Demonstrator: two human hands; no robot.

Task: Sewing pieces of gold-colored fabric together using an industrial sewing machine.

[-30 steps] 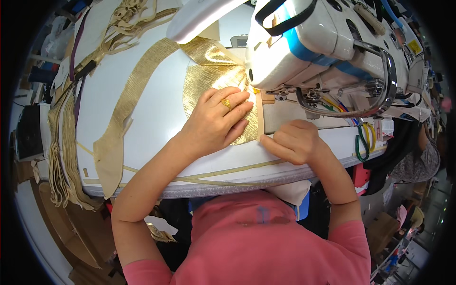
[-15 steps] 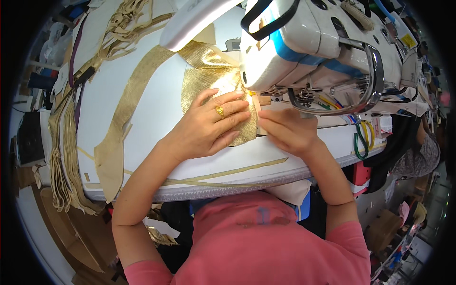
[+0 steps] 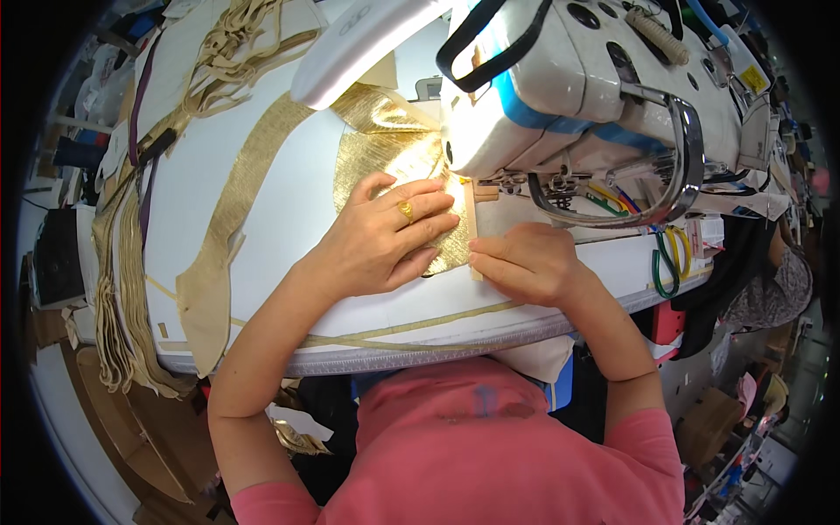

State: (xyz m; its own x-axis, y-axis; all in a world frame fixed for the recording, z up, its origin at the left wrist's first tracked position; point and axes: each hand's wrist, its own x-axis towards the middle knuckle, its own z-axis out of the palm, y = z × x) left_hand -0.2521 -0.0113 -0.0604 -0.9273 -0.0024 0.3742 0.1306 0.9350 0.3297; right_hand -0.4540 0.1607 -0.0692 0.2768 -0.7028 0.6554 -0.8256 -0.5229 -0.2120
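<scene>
A piece of shiny gold fabric (image 3: 359,162) lies under the head of a white and blue sewing machine (image 3: 560,96). My left hand (image 3: 381,236), with a ring on one finger, rests flat on it, fingers stretched toward the machine. Along the fabric's right edge runs a narrow beige strip (image 3: 470,214). My right hand (image 3: 529,262) is closed in a pinch on this strip near its lower part, at the fabric's near corner. The fingertips hide the exact grip. The machine head hides the needle area.
A long gold-beige piece (image 3: 236,201) curves across the white table (image 3: 280,227) on the left. Thin strips (image 3: 411,324) lie along the front edge. Bundled strips (image 3: 118,297) hang at the far left. A white lamp arm (image 3: 367,44) and a bent chrome bar (image 3: 687,149) jut over the table.
My right hand has moved toward me and slightly left along the fabric's edge, and more of the beige strip shows. My left hand stays on the gold fabric almost unmoved.
</scene>
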